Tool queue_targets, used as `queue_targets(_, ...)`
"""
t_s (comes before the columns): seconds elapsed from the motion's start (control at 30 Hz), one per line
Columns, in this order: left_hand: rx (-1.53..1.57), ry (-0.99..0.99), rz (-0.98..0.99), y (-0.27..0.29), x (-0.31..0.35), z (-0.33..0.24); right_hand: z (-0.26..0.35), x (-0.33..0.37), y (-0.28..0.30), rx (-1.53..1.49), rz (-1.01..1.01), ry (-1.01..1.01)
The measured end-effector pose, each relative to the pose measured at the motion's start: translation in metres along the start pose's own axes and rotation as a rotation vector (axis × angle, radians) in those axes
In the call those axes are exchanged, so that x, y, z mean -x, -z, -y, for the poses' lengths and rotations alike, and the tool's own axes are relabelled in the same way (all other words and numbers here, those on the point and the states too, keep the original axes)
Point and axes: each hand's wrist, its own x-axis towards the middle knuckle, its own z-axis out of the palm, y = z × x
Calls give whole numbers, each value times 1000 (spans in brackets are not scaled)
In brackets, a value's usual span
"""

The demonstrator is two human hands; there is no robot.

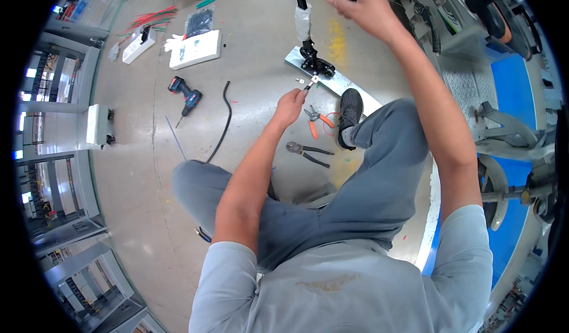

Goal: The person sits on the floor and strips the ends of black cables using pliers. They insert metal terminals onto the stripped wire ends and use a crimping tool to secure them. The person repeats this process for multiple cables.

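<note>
Ideally, the small tool (309,85) pinched in the closed left hand (290,105) is kept steady at the black bracket (317,65) on the metal plate (349,90) at twelve o'clock, while the right hand (358,1), fingers pinched, contents indiscernible, is held raised.

head-worn fisheye, steeply downward, close

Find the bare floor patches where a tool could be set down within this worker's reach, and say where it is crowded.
Bare concrete lies between the cordless drill and the white box, and left of the black cable toward the grey machine frames. It is crowded around the left hand: orange-handled pliers, black cutters, a shoe, and the metal plate.
</note>
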Motion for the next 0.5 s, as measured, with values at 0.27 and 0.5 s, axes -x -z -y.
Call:
queue_targets(0.27, -136, 133, 38, -85, -91, 73, 25, -131, -36, 64, -94, 106)
queue_targets(0.5, -150, 174, 14, -133, -126, 120, -26, -205, -87, 375, -163, 435)
